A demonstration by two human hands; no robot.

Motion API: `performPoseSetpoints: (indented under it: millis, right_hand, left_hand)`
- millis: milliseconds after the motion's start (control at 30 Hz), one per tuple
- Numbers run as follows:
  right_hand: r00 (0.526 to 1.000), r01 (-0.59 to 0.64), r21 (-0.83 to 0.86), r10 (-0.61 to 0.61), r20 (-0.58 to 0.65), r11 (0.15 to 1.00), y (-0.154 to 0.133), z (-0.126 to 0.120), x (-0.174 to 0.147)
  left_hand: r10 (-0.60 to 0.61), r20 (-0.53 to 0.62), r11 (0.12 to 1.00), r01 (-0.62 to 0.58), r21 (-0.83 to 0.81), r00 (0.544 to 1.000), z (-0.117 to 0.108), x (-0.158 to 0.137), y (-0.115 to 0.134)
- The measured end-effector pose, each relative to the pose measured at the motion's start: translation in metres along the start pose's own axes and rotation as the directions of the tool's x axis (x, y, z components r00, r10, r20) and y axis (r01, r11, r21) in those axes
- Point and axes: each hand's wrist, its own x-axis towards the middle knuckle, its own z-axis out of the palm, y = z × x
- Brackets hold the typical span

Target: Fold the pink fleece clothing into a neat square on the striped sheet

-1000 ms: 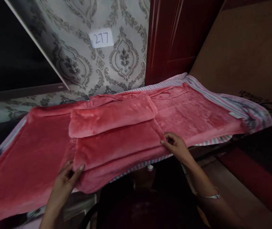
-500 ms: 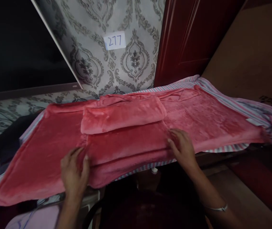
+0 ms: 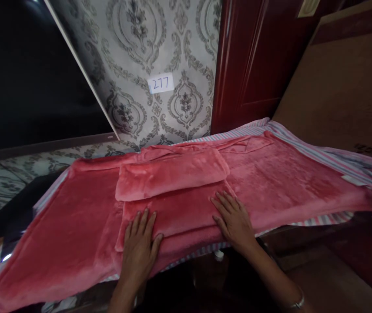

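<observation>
A red plush blanket or garment (image 3: 290, 182) lies spread over a striped cloth (image 3: 316, 152). In its middle is a folded section, with a rolled or folded plush strip (image 3: 172, 173) along the far side. My left hand (image 3: 139, 243) rests flat on the near left part of the folded section, fingers spread. At the near right part, my right hand (image 3: 233, 219) lies flat on the plush, fingers stretched out. Neither hand grips the fabric.
A dark television screen (image 3: 35, 78) stands at the left. Behind are patterned wallpaper (image 3: 186, 104) with a paper label (image 3: 161, 83) reading 277, and a dark red door (image 3: 251, 65). A large cardboard box (image 3: 345, 87) leans at the right.
Both hands have moved inward from the side edges of the folded section and now lie flat on it. The camera view has tilted up slightly.
</observation>
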Motion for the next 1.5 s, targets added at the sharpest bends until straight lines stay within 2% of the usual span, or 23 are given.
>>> performPoseSetpoints:
  millis: [133, 200, 300, 367, 500, 600, 667, 767, 867, 1000, 1133, 1233, 1300, 1500]
  right_hand:
    - [0.998, 0.011, -0.022, -0.013, -0.061, 1.0, -0.002, 0.005, 0.0]
    - [0.997, 0.024, -0.031, -0.026, -0.076, 0.999, -0.002, 0.007, 0.0]
    - [0.995, 0.039, -0.038, -0.043, -0.092, 0.998, -0.001, 0.009, -0.001]
    - [0.995, 0.036, -0.039, -0.039, -0.093, 0.999, -0.001, 0.009, 0.0]
    - [0.998, 0.009, -0.029, -0.011, -0.062, 1.0, -0.003, 0.008, 0.001]
    - [0.999, -0.004, -0.014, 0.003, -0.035, 1.0, -0.004, 0.006, 0.002]
    - [1.0, -0.008, -0.006, 0.008, -0.029, 1.0, -0.005, 0.005, 0.003]
    - [1.0, -0.022, 0.008, 0.022, -0.019, 1.0, -0.007, 0.003, 0.005]
    - [0.999, -0.045, 0.034, 0.045, -0.009, 0.998, -0.007, 0.002, 0.006]
    - [0.998, -0.058, 0.152, 0.062, -0.023, 0.987, -0.004, 0.001, 0.005]
    - [0.974, -0.105, 0.355, 0.168, -0.154, 0.929, 0.001, -0.005, 0.0]
    - [0.932, -0.16, 0.481, 0.292, -0.214, 0.862, 0.003, -0.017, -0.007]
    - [0.902, -0.217, 0.532, 0.377, -0.213, 0.818, 0.003, -0.027, -0.012]
    - [0.808, -0.335, 0.556, 0.535, -0.246, 0.761, 0.012, -0.046, -0.024]
  left_hand:
    - [-0.013, -0.055, 0.985, 0.003, -0.173, 0.998, -0.02, 0.028, -0.006]
    - [0.02, -0.101, 0.972, -0.043, -0.233, 0.995, -0.03, 0.054, -0.006]
    - [0.082, -0.114, 0.97, -0.106, -0.22, 0.99, -0.036, 0.107, -0.004]
    - [0.089, -0.071, 0.979, -0.1, -0.179, 0.994, -0.034, 0.147, -0.003]
    - [0.057, 0.125, 0.994, -0.044, -0.104, 0.991, -0.026, 0.213, 0.0]
    - [0.006, 0.265, 0.991, 0.029, -0.127, 0.964, -0.02, 0.238, 0.0]
    - [-0.003, 0.294, 0.987, 0.05, -0.153, 0.956, -0.019, 0.241, 0.0]
    - [0.036, 0.24, 0.99, -0.002, -0.139, 0.97, -0.026, 0.232, 0.004]
    - [0.106, 0.193, 0.992, -0.091, -0.085, 0.976, -0.041, 0.208, 0.015]
    - [0.212, 0.136, 0.974, -0.221, 0.048, 0.968, -0.057, 0.157, 0.034]
    - [0.359, 0.027, 0.927, -0.359, 0.109, 0.933, -0.047, 0.095, 0.042]
    - [0.374, -0.066, 0.924, -0.366, 0.112, 0.925, -0.031, 0.057, 0.04]
    - [0.355, -0.074, 0.932, -0.347, 0.099, 0.932, -0.024, 0.04, 0.037]
    - [0.276, -0.092, 0.959, -0.268, 0.089, 0.957, -0.021, 0.026, 0.015]
